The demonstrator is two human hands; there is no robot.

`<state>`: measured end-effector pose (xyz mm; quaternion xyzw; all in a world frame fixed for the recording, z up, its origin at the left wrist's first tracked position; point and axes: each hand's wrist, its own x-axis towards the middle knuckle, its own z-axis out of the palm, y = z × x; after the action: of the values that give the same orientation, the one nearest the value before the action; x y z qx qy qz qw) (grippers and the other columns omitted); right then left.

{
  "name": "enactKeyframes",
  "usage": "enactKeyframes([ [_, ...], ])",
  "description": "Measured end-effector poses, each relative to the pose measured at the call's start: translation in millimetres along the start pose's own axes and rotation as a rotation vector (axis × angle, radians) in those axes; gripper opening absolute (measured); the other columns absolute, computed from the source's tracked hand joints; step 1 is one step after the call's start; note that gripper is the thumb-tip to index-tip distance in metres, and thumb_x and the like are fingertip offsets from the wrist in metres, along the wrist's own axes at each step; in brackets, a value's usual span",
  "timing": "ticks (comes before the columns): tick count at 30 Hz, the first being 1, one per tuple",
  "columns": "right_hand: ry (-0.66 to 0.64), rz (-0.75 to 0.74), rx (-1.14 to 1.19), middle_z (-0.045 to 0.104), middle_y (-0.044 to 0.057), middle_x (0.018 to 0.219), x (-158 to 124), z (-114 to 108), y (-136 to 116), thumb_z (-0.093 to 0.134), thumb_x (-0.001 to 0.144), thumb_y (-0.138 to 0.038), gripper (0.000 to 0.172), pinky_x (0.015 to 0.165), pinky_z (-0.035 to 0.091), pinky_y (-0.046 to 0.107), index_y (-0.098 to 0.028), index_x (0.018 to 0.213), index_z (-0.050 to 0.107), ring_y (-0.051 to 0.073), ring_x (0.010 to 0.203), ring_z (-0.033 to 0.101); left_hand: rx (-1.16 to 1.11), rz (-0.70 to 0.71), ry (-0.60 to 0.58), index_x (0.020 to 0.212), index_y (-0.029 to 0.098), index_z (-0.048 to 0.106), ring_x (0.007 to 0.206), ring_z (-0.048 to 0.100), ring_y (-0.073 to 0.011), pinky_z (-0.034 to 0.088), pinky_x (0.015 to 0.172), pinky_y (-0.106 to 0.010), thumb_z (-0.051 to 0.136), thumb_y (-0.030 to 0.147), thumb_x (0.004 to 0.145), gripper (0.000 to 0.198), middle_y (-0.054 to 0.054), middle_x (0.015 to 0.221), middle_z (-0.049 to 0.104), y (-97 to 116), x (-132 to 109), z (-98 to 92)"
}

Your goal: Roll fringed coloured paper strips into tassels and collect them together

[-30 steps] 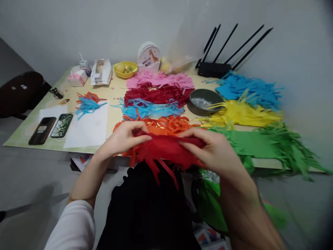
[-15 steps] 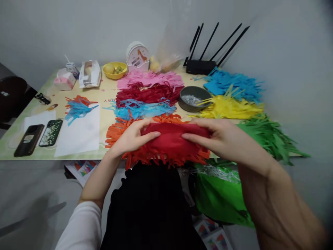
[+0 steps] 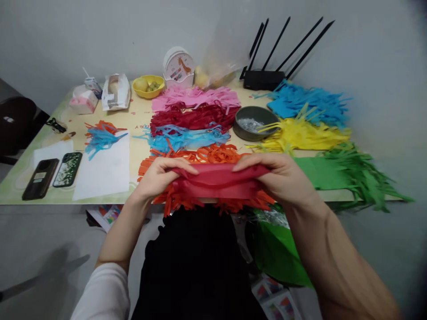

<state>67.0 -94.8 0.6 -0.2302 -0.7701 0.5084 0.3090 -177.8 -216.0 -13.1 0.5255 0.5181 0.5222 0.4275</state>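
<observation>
Both the left hand (image 3: 156, 177) and right hand (image 3: 283, 180) pinch the red paper (image 3: 218, 183) by its ends, just nearer than the orange fringe (image 3: 203, 155). It looks light, limp, tear-prone; best gripped along the uncut edge.

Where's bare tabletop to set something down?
Free: the white paper sheet between the two phones and the orange fringed paper; bare wood by the yellow bowl. Crowded: centre and right, covered in fringed piles, grey round tin.

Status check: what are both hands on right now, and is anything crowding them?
Left hand and right hand grip the red fringed paper by its ends. It sits over the orange fringe at the table edge. Nothing blocking.
</observation>
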Motion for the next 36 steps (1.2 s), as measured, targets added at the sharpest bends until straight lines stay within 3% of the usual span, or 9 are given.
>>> enactKeyframes([
  [4, -0.073, -0.131, -0.033, 0.068, 0.000, 0.074, 1, -3, -2, 0.050, 0.071, -0.006, 0.027, 0.065, 0.049, 0.030, -0.024, 0.065, 0.069, 0.017, 0.068, 0.063, 0.105, 0.057, -0.187, 0.077, 0.019, 0.077, 0.091, 0.068, -0.0201, 0.052, 0.083, -0.030, 0.061, 0.013, 0.075, 0.017, -0.008, 0.098, 0.073, 12, -3, -16.5],
  [7, -0.126, -0.278, -0.183, 0.067, 0.001, 0.075, 2, -5, -9, 0.048, 0.076, -0.005, 0.030, 0.066, 0.050, 0.030, -0.024, 0.066, 0.069, 0.017, 0.069, 0.063, 0.156, 0.085, -0.396, 0.094, 0.018, 0.077, 0.101, 0.067, -0.0252, 0.051, 0.089, -0.033, 0.069, 0.031, 0.081, 0.021, -0.014, 0.118, 0.070, 25, -1, -25.9],
  [11, -0.218, -0.392, -0.402, 0.070, 0.003, 0.084, 4, -8, -18, 0.048, 0.080, -0.005, 0.032, 0.066, 0.051, 0.029, -0.024, 0.070, 0.071, 0.017, 0.073, 0.066, 0.220, -0.001, -0.302, 0.112, 0.019, 0.071, 0.082, 0.066, -0.0190, 0.050, 0.073, -0.026, 0.066, 0.045, 0.087, 0.037, -0.008, 0.096, 0.074, 33, 9, -17.1],
  [14, -0.353, -0.436, -0.522, 0.073, 0.006, 0.096, 4, -16, -26, 0.045, 0.085, -0.007, 0.035, 0.069, 0.053, 0.030, -0.024, 0.078, 0.075, 0.018, 0.081, 0.069, 0.480, -0.022, -0.380, 0.087, 0.015, 0.074, 0.062, 0.057, -0.0131, 0.041, 0.061, -0.023, 0.064, 0.037, 0.088, 0.024, -0.002, 0.070, 0.068, 36, 17, -5.1],
  [17, -0.497, -0.389, -0.564, 0.069, 0.006, 0.126, 7, -29, -37, 0.051, 0.093, -0.019, 0.036, 0.086, 0.056, 0.034, -0.029, 0.119, 0.072, 0.022, 0.107, 0.068, 0.683, 0.027, -0.336, 0.075, 0.015, 0.072, 0.060, 0.056, -0.0129, 0.037, 0.059, -0.024, 0.061, 0.028, 0.089, 0.023, -0.001, 0.067, 0.068, 41, 19, 1.3],
  [20, -0.423, -0.338, -0.635, 0.063, 0.008, 0.139, 16, -30, -43, 0.063, 0.092, -0.041, 0.053, 0.096, 0.053, 0.037, -0.028, 0.143, 0.055, 0.027, 0.120, 0.064, 0.817, 0.044, -0.271, 0.076, 0.016, 0.073, 0.063, 0.058, -0.0143, 0.036, 0.061, -0.025, 0.063, 0.022, 0.088, 0.016, -0.002, 0.069, 0.070, 48, 18, 5.8],
  [24, -0.398, -0.222, -0.799, 0.077, 0.007, 0.096, 33, -12, -39, 0.063, 0.090, -0.037, 0.024, 0.071, 0.050, 0.033, -0.022, 0.104, 0.075, 0.024, 0.080, 0.069, 0.889, 0.032, -0.238, 0.074, 0.017, 0.072, 0.057, 0.053, -0.0138, 0.033, 0.060, -0.026, 0.065, 0.021, 0.086, 0.015, -0.001, 0.065, 0.067, 56, 19, 12.1],
  [27, -0.447, -0.178, -0.836, 0.069, 0.003, 0.069, 40, -1, -37, 0.060, 0.090, -0.029, 0.020, 0.055, 0.038, 0.029, -0.022, 0.074, 0.070, 0.017, 0.058, 0.058, 0.920, 0.026, -0.211, 0.071, 0.017, 0.071, 0.054, 0.047, -0.0131, 0.030, 0.058, -0.027, 0.066, 0.024, 0.086, 0.017, 0.000, 0.062, 0.064, 57, 24, 11.7],
  [36, -0.325, -0.129, -0.703, 0.062, 0.000, 0.064, 38, -9, -40, 0.063, 0.087, -0.033, 0.017, 0.053, 0.035, 0.028, -0.023, 0.073, 0.063, 0.016, 0.055, 0.052, 0.742, 0.048, -0.228, 0.065, 0.016, 0.061, 0.054, 0.044, -0.0102, 0.030, 0.055, -0.024, 0.064, 0.032, 0.085, 0.026, 0.005, 0.056, 0.053, 59, 29, -6.8],
])
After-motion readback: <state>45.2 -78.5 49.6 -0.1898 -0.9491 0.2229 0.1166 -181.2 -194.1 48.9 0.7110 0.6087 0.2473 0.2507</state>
